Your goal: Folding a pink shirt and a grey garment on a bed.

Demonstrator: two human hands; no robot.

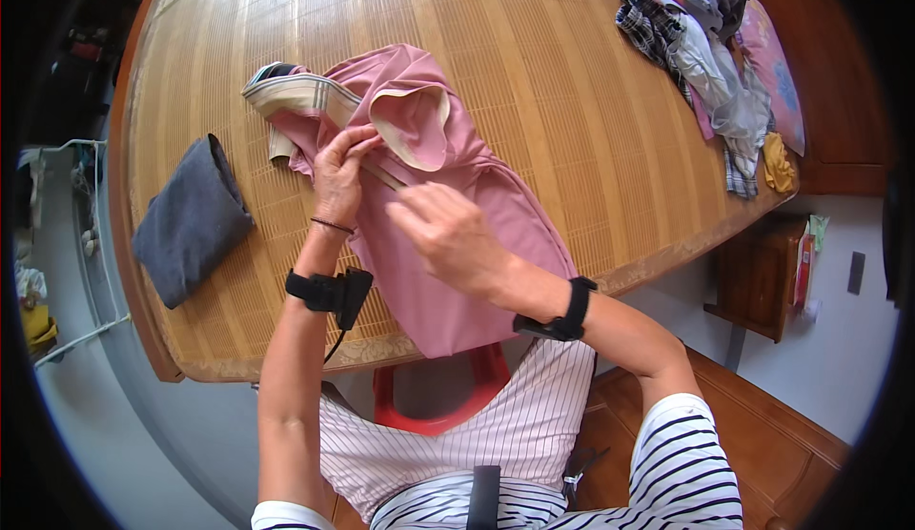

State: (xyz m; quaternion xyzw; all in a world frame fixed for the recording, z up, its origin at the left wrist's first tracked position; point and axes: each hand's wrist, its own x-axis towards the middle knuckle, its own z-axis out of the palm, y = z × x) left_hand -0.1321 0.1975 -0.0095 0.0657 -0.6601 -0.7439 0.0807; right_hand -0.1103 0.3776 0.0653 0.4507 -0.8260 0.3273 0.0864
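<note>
A pink garment (457, 244) with cream edging lies crumpled at its far end and hangs over the near edge of a bed mat. My left hand (343, 165) pinches its cloth beside a cream-edged opening (411, 129). Just to the right, my right hand (443, 237), slightly blurred, is over the pink cloth with its fingers curled; whether it grips anything is unclear. A cream band with grey stripes (314, 94) shows at the garment's far left. To the left of the garment rests a folded dark grey cloth item (193, 222).
The bamboo mat (543, 87) covers the bed. At the far right are a heap of mixed clothes (715, 65), a pink floral pillow (772, 65) and a yellow cloth (778, 163). A red plastic stool (436, 423) stands below the near edge. A white rack (78, 337) is at left.
</note>
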